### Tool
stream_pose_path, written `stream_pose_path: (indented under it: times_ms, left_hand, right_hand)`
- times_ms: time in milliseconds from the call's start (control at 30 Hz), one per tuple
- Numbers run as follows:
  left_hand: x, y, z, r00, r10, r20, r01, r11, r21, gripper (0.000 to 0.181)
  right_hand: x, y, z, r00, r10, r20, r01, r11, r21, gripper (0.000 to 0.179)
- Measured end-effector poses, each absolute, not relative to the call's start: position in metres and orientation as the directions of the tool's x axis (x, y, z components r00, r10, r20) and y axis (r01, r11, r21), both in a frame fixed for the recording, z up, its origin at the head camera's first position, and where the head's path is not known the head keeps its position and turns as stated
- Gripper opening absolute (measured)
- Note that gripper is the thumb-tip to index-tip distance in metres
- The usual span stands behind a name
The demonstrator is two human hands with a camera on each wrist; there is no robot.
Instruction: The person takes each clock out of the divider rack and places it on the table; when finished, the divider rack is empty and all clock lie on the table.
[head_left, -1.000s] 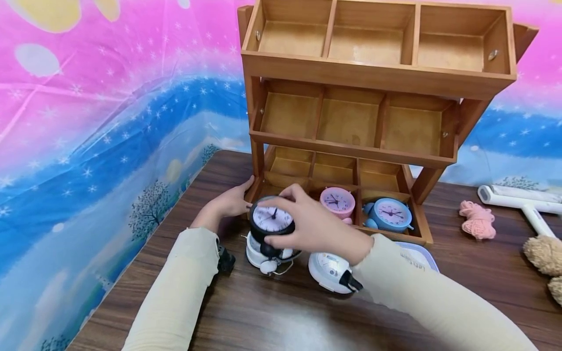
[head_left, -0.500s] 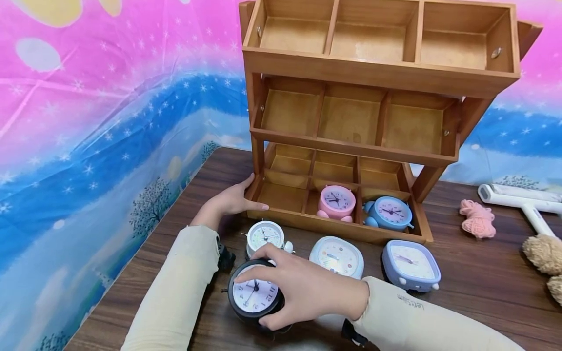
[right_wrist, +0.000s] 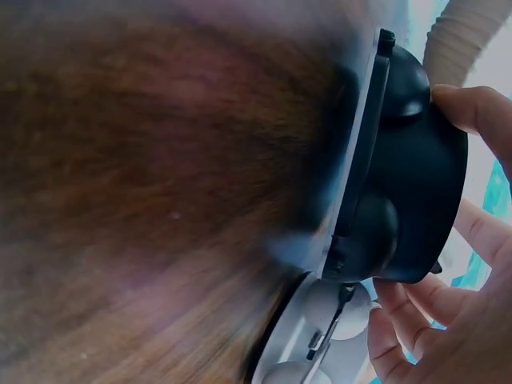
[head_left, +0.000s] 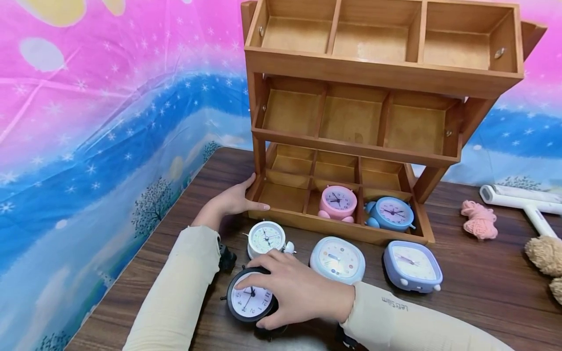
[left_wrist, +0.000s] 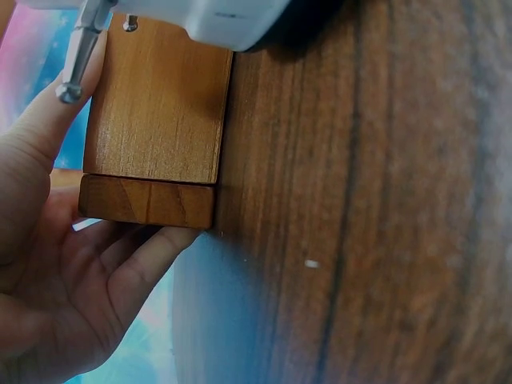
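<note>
My right hand [head_left: 298,290] grips a black twin-bell alarm clock [head_left: 251,296] by its round rim, the white dial facing up. In the right wrist view, fingers and thumb span the black alarm clock's casing [right_wrist: 420,172], close above the table. A white twin-bell alarm clock [head_left: 265,239] lies just beyond it. My left hand [head_left: 229,199] holds the front left corner of the wooden shelf's bottom tray [head_left: 281,214], thumb over the front edge; the left wrist view shows the tray's end [left_wrist: 148,200] between thumb and fingers. The tray holds a pink alarm clock [head_left: 338,202] and a blue alarm clock [head_left: 391,213].
In front of the shelf lie a pale blue-white clock [head_left: 338,258] and a lavender square clock [head_left: 412,265]. At right are pink yarn [head_left: 478,220], a white T-shaped tool [head_left: 527,197] and a fuzzy brown thing [head_left: 544,256]. Two upper tiers [head_left: 377,70] overhang the tray.
The right hand has brought the black alarm clock back from over the white one at the tray's front, down toward me. In the last half second it shifts only slightly. My left hand stays put.
</note>
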State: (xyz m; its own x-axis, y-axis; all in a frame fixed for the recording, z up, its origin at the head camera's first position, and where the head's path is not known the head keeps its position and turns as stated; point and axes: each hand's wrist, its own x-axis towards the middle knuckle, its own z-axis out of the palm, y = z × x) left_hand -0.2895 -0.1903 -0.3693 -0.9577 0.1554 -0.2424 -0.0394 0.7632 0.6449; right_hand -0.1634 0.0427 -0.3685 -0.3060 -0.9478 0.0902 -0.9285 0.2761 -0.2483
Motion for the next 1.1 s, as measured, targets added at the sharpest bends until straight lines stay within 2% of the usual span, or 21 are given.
stream_pose_path:
  times_ms: [300, 633, 767, 900, 1000, 1100]
  left_hand:
    - [-0.291, -0.19, -0.369, -0.958, 0.159, -0.24, -0.036, 0.761, 0.648, 0.108]
    - [-0.29, -0.191, -0.37, -0.958, 0.165, -0.236, -0.029, 0.759, 0.65, 0.107]
    - [-0.29, -0.191, -0.37, -0.957, 0.165, -0.24, -0.032, 0.758, 0.652, 0.107]
    - [-0.291, -0.192, -0.371, -0.956, 0.166, -0.244, -0.034, 0.759, 0.65, 0.106]
    - [-0.292, -0.192, -0.372, -0.954, 0.168, -0.248, -0.034, 0.76, 0.649, 0.106]
    - [-0.292, -0.192, -0.372, -0.953, 0.17, -0.249, -0.034, 0.76, 0.649, 0.107]
  right_hand:
    - [-0.166, 0.043, -0.374, -0.294, -0.948, 0.119, -0.941, 0.266, -0.208, 0.062]
    - [-0.166, 0.045, -0.365, -0.324, -0.939, 0.116, -0.925, 0.289, -0.249, 0.064]
    - [-0.173, 0.048, -0.352, -0.377, -0.914, 0.152, -0.904, 0.327, -0.275, 0.054]
    - [-0.188, 0.054, -0.341, -0.448, -0.863, 0.232, -0.89, 0.406, -0.209, 0.045]
    - [-0.203, 0.06, -0.333, -0.526, -0.805, 0.274, -0.851, 0.494, -0.18, 0.041]
    - [-0.22, 0.068, -0.329, -0.624, -0.737, 0.259, -0.781, 0.597, -0.181, 0.036]
